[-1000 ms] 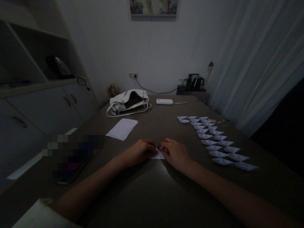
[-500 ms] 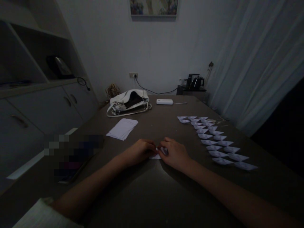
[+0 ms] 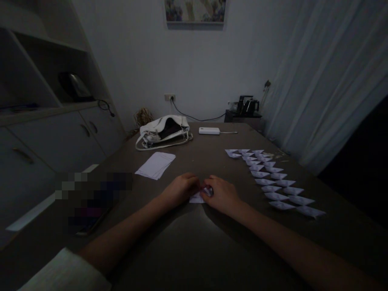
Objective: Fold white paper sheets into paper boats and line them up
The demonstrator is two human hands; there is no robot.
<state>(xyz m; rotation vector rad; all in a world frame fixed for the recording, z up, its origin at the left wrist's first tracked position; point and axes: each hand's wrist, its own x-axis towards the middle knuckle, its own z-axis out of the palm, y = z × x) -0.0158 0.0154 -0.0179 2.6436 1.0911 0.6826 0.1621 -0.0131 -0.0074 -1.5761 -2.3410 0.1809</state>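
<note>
A small piece of folded white paper [image 3: 196, 198] lies at the middle of the table, between my two hands. My left hand [image 3: 184, 187] pinches its upper left part, fingers bent and thumb tucked in. From the other side, my right hand [image 3: 222, 194] grips the paper with thumb and curled fingers. My fingertips almost meet over it and cover much of its top, so the exact folds are hidden. To the right stand several folded paper boats [image 3: 276, 197] in two slanting rows. Left of my hands rests a stack of white paper sheets [image 3: 155, 165].
A white handbag [image 3: 165, 131] sits open at the table's far left, with a white power bank [image 3: 209, 131] and short cable beside it. A blurred-out phone-like object [image 3: 93, 214] lies at left. Cabinets line the left wall; a curtain [image 3: 315, 93] hangs right.
My left hand has shifted slightly up along the paper, and more of the paper's lower left part shows. Both hands keep hold of it. The view has tilted a little.
</note>
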